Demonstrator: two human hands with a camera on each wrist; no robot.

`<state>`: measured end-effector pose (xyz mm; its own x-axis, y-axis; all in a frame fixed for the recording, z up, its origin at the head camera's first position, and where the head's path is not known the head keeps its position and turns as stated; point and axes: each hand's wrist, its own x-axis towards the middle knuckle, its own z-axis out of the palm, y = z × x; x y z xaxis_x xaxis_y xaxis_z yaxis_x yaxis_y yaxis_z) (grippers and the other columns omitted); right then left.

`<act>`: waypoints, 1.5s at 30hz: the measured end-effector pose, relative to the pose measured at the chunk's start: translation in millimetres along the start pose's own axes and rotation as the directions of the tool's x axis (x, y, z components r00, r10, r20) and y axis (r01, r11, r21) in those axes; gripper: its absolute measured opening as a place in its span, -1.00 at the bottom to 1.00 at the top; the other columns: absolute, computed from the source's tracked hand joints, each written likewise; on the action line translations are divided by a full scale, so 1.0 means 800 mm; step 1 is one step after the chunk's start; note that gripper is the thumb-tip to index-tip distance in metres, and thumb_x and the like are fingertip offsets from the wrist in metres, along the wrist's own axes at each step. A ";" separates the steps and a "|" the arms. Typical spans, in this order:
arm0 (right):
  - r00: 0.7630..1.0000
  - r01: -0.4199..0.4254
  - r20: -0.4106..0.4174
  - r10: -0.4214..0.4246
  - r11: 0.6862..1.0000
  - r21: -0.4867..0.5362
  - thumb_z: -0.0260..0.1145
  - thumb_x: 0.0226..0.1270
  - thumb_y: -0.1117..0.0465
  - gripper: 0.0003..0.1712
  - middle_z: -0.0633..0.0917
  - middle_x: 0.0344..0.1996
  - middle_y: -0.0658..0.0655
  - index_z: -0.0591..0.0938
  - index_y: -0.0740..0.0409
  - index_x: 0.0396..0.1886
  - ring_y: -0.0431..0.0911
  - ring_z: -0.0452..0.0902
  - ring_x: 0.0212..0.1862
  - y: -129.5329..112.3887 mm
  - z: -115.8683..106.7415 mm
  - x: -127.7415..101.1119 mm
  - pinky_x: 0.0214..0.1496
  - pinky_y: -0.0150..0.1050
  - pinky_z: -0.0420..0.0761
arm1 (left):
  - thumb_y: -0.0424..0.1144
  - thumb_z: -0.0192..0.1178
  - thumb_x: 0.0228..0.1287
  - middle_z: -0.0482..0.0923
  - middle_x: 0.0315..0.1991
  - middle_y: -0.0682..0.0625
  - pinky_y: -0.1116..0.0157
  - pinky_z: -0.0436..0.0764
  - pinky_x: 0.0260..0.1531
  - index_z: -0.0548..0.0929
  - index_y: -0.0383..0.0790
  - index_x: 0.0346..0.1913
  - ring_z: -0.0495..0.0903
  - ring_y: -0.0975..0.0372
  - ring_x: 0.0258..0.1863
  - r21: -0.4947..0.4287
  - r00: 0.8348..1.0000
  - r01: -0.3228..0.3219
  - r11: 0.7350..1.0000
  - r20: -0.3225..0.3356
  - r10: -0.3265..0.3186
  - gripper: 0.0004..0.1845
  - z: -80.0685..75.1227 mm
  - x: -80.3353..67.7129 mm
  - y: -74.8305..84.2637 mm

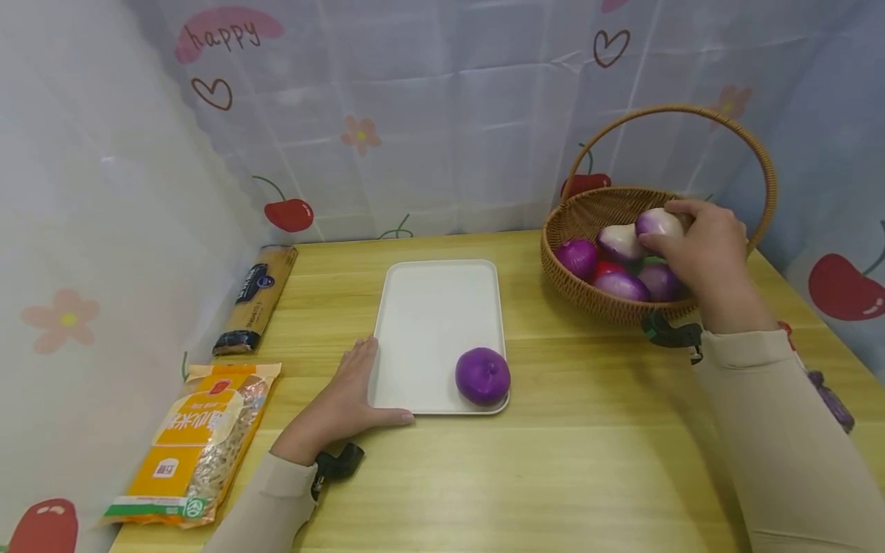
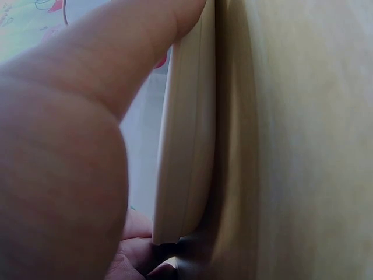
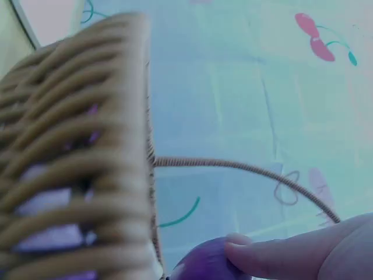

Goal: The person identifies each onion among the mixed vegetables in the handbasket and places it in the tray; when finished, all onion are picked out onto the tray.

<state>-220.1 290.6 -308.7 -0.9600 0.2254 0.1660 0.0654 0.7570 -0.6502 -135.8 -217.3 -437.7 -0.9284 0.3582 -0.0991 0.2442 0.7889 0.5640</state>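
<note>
Head view: right hand (image 1: 701,250) is over the wicker basket (image 1: 567,288), fingers curled round a white-and-purple onion (image 1: 657,223) held just above the other onions (image 1: 622,265) in the basket. Left hand (image 1: 349,395) lies flat, fingers straight, against the near left corner of the white tray (image 1: 432,322) on the wooden table (image 1: 588,461); one purple onion (image 1: 482,375) sits in the tray's near right corner. A pasta pack (image 1: 256,298) and a noodle bag (image 1: 197,442) lie well to the left. Left wrist view: thumb (image 2: 116,70) pressed along the tray rim (image 2: 186,146), nothing gripped; the tray sits flat on the table. Right wrist view: a fingertip (image 3: 280,256) on the purple skin of the held onion (image 3: 204,265), with the basket wall (image 3: 76,157) and its handle (image 3: 245,169) close by; picture blurred, full grip not shown. Judgement: lift the onion straight up past the rim and under the handle arch, keep all fingers round it since the skin looks smooth, and keep the left palm bracing the tray so it cannot slide.
</note>
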 end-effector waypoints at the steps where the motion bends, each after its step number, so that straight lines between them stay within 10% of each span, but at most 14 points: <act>1: 1.000 -0.003 0.007 0.003 1.000 0.008 0.44 0.46 -0.09 -0.13 0.35 0.45 0.57 0.40 0.27 0.57 0.57 0.07 0.43 -0.003 -0.001 -0.002 0.38 0.43 0.21 | 0.46 0.54 -0.07 -0.24 0.69 -0.28 -0.08 -0.21 0.58 -0.17 -0.41 0.69 -0.33 -0.08 0.66 -0.001 1.000 0.004 1.000 0.002 -0.004 0.57 0.000 0.000 0.000; 22: 0.982 0.155 0.096 -0.160 0.986 0.057 0.47 0.44 -0.08 -0.19 0.52 0.30 0.48 0.47 0.13 0.55 0.32 0.44 0.19 -0.061 0.014 -0.043 0.05 0.27 0.55 | 0.47 0.54 -0.08 -0.24 0.70 -0.25 -0.09 -0.17 0.57 -0.18 -0.37 0.70 -0.33 -0.05 0.66 -0.004 1.000 0.014 1.000 0.005 -0.014 0.58 -0.001 -0.001 0.001; 30: 0.967 0.200 0.133 -0.219 0.969 0.145 0.54 0.41 0.06 -0.27 0.47 0.46 0.31 0.53 0.15 0.48 0.37 0.35 0.44 -0.077 0.024 -0.055 0.30 0.31 0.50 | 0.48 0.53 -0.08 -0.22 0.69 -0.29 -0.10 -0.18 0.57 -0.16 -0.42 0.68 -0.32 -0.10 0.66 0.000 1.000 0.001 1.000 -0.001 -0.001 0.58 0.001 0.000 -0.001; 45: 0.943 0.272 0.145 -0.298 0.947 0.173 0.56 0.38 0.13 -0.33 0.57 0.34 0.32 0.58 0.13 0.43 0.33 0.54 0.27 -0.094 0.043 -0.068 0.26 0.25 0.54 | 0.49 0.52 -0.08 -0.22 0.69 -0.30 -0.13 -0.13 0.56 -0.15 -0.43 0.68 -0.30 -0.11 0.65 0.003 1.000 -0.006 1.000 -0.004 0.006 0.58 0.002 0.001 -0.002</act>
<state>-182.6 200.3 -294.7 -0.9648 -0.1019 0.2424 -0.2465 0.6717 -0.6986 -136.3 -217.9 -440.0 -0.9280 0.3611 -0.0921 0.2508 0.7878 0.5625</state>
